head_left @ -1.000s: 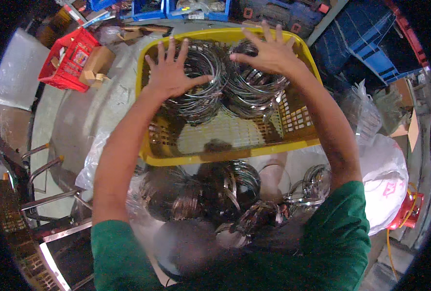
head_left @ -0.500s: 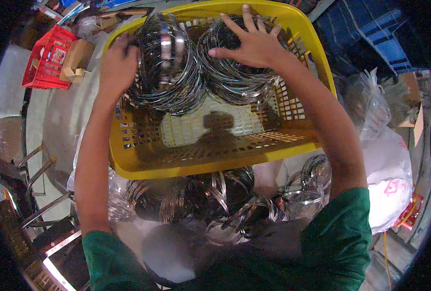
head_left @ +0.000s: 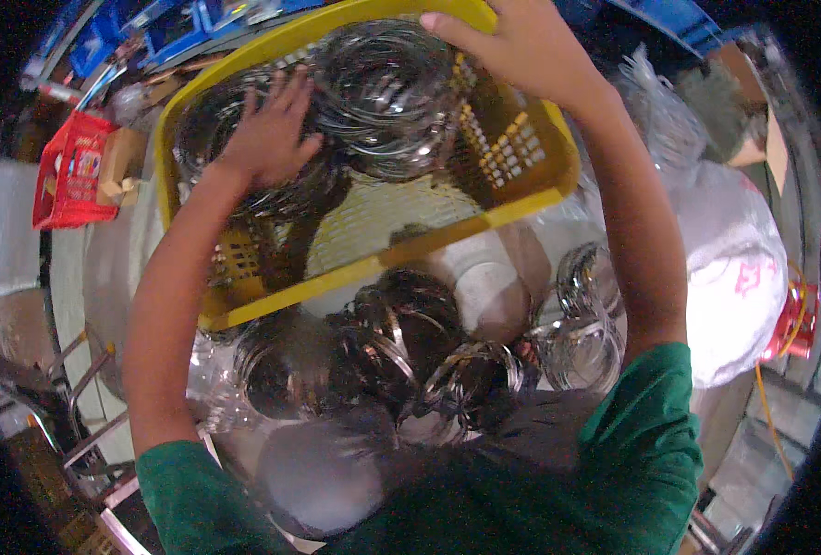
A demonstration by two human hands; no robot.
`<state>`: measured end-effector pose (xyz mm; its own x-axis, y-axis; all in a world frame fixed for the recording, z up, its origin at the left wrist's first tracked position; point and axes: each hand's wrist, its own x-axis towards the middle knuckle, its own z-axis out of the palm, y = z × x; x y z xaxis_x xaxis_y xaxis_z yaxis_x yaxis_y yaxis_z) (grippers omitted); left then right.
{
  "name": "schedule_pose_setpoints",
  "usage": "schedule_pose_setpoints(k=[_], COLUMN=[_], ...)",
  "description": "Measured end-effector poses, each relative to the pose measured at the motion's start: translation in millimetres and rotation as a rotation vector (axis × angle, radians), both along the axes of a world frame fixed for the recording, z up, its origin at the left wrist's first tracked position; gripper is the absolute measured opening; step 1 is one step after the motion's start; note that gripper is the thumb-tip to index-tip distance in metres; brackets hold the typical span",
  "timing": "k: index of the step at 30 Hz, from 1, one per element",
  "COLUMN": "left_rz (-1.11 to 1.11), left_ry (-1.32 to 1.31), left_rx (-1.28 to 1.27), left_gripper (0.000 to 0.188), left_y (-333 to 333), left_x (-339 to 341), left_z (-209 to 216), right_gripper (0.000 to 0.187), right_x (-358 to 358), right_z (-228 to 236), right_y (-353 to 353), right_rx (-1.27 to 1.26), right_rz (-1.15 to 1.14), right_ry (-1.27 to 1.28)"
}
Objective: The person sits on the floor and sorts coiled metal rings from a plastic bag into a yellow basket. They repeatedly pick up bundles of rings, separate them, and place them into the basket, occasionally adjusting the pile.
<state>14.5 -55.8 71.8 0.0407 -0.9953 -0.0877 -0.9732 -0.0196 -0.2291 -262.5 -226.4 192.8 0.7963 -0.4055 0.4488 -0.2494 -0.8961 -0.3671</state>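
In front of me is a yellow plastic basket (head_left: 383, 263) with slotted walls, turned at an angle. Inside, toward its far side, two stacks of thin shiny metal rings lie side by side: a left stack (head_left: 209, 125) and a right stack (head_left: 387, 106). My left hand (head_left: 270, 139) lies over the left stack, fingers spread and slightly blurred. At the basket's far right rim is my right hand (head_left: 535, 51), thumb stretched inside over the right stack's edge. Its other fingers are out of the picture past the rim. More metal ring bundles (head_left: 410, 319) lie between the basket and my body.
On the left stand a red crate (head_left: 73, 176) and a cardboard box (head_left: 122, 162). Blue bins (head_left: 175, 37) line the far side. A white sack (head_left: 729, 277) and clear plastic bags (head_left: 660, 120) are at the right. Metal-tube frames (head_left: 87, 370) stand at lower left.
The basket has turned counterclockwise, its right end swinging away from me. My left hand has shifted onto the left stack; my right hand has gone from the right stack to the far right rim.
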Motion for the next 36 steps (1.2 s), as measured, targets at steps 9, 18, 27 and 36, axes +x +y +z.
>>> schedule_pose_setpoints(k=[9,18,27,36], left_rz=[-0.153,0.035,0.3,0.061], left_ry=[0.165,0.646,0.502,0.112], left_rx=[-0.456,0.006,0.345,0.082], left_gripper=[0.06,0.05,0.082,0.042], left_y=[5,-2,-82,-70], left_x=[-42,-215,-146,-160], left_z=[36,42,-53,-56], right_gripper=[0.053,0.07,0.077,0.084], right_x=[-248,-365,-357,-360], right_z=[-72,-299,-276,-230], right_y=[58,67,74,103], right_rx=[0.359,0.819,1.378,1.228], right_rz=[-0.615,-0.845,-0.698,-0.49], right_ry=[-0.161,0.876,0.795,0.677])
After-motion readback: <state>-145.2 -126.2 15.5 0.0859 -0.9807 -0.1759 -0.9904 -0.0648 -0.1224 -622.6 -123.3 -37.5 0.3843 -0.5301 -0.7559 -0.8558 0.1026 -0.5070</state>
